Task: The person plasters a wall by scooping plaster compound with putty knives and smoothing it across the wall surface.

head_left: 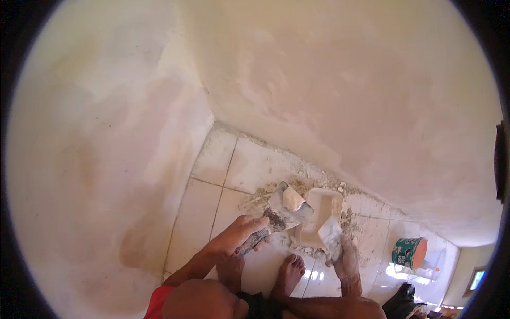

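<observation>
My left hand [247,234] grips the dirty handle of a broad putty knife [277,199], whose metal blade bears a pale lump of putty [292,199]. Just to the right, my right hand [344,258] holds a smaller scraper [329,232] with a white-coated blade, over the lower right end of a white rectangular tray [322,195]. The tray sits on the tiled floor amid scattered plaster crumbs and grey smears, beyond my bare feet.
Patchily plastered walls [356,90] meet at a corner beside the white tiles [210,159]. At the right stand a green bucket [408,251] and a translucent container [436,260]. A dark heap [401,303] lies at lower right, near a small distant window [475,279].
</observation>
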A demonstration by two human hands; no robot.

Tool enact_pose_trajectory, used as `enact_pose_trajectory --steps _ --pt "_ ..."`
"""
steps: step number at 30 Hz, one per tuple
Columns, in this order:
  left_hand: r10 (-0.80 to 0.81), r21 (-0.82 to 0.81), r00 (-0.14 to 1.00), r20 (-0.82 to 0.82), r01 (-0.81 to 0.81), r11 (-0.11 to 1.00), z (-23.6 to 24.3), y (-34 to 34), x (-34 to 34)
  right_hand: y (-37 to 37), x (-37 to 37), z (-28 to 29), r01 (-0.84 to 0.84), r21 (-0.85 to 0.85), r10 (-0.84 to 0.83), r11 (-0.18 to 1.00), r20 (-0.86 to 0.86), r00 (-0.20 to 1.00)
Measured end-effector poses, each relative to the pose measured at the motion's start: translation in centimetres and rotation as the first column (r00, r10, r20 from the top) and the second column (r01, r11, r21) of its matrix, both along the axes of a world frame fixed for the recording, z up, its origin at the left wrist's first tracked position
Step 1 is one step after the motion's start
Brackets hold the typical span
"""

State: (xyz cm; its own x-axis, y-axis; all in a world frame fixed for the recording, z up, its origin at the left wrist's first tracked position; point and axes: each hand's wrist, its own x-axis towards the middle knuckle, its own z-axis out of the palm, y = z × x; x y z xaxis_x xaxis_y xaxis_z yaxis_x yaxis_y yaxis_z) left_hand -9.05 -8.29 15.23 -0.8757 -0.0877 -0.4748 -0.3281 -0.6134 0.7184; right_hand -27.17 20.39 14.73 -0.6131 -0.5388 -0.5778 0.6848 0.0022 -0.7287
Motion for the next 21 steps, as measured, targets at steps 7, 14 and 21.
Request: enact_pose_trajectory --steps 7,14,21 --pt "0.109 -0.019 0.992 0.061 -0.108 0.994 0.1 1.5 -0.1 0.0 -3.7 3.1 -0.138 0.037 0.141 0.990 -0.122 0.982" --pt "0.207 -0.023 0.977 0.057 -0.206 0.978 1.2 2.6 -0.6 -3.1 -7.5 8.7 -0.003 0.869 0.866 0.494 -0.493 -0.088" --pt "0.205 -0.058 0.976 0.074 -0.201 0.978 0.3 2.0 0.6 -4.8 -12.1 10.9 -0.220 0.680 0.706 0.700 -0.611 0.358"
